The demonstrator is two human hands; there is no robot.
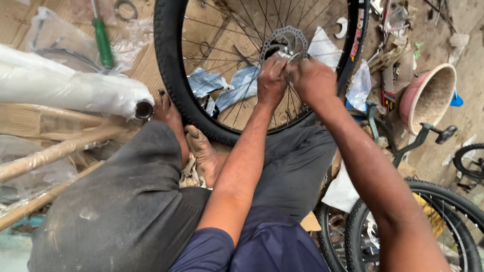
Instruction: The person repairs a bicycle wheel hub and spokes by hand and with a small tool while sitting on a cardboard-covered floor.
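At hub of wheel (174, 75), beside disc (285, 40): left hand (271, 80) and right hand (312, 80) both closed, gripping small metal part (292, 56).

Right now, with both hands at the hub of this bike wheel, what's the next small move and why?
Probably keep the left hand bracing the hub while the right hand turns the small metal part at the axle a little. Both hands meet beside the disc rotor, and the wheel stands wedged against the feet, so it looks steady enough.
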